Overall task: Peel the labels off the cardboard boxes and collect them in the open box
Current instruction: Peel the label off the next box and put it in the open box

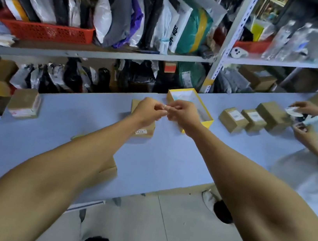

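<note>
My left hand (148, 111) and my right hand (182, 112) meet above the table, fingertips pinching a small pale label (166, 107) between them. Right behind them stands the open yellow box (207, 123) with a white inside. Under my left wrist lies a brown cardboard box (145, 131) with a small white label on its near side. Another cardboard box (109, 169) is mostly hidden beneath my left forearm. A labelled box (24, 103) sits at the table's left edge, and three cardboard boxes (253, 119) line up to the right.
The pale blue table (72, 120) runs across the view. Another person's hands (305, 120) handle items at the far right. Shelves behind hold parcel bags, a red basket (46, 31) and bottles. Tiled floor lies below the table's front edge.
</note>
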### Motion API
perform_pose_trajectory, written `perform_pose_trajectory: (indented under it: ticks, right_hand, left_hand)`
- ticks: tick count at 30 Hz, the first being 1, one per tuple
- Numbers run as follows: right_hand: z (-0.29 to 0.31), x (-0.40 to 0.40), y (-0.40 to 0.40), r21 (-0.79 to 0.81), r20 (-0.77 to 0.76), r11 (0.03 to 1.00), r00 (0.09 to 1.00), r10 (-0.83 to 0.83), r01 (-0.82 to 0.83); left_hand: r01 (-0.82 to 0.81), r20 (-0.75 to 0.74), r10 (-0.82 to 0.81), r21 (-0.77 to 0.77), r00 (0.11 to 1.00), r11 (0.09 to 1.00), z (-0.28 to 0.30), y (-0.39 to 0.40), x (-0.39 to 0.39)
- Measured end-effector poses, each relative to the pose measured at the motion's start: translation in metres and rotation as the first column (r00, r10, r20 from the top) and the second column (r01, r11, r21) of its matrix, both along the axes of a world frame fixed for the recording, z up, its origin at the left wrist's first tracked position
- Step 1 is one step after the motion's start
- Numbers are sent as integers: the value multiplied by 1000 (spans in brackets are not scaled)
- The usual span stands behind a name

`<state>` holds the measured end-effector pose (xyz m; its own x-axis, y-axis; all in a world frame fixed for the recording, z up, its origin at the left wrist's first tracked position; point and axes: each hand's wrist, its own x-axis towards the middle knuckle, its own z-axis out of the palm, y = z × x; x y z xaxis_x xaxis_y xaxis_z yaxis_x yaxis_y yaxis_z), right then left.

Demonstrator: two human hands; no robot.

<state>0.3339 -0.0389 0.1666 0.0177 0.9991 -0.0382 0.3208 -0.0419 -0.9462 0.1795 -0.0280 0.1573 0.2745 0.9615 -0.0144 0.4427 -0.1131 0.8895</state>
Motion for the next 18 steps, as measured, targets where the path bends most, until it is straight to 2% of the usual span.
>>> perform_pose_trajectory:
  ticks: [3,8,12,18]
  right_hand:
    - [-4,16,6,17,-35,1000,999,-1,1]
    - [-14,36,24,-38,-81,998,996,48,-51]
    - [-25,54,53,-99,2,989,994,108,-107]
    - [-25,85,108,-135,239,991,970,38,-6]
  left_hand:
    - [-70,-46,72,39,996,997,2,5,20]
    - [-122,-85,117,-55,989,991,-9,36,40]
    - [-140,-21,139,-190,990,972,-21,64,59]
    - [-85,-55,73,-275,996,958,-32,122,94]
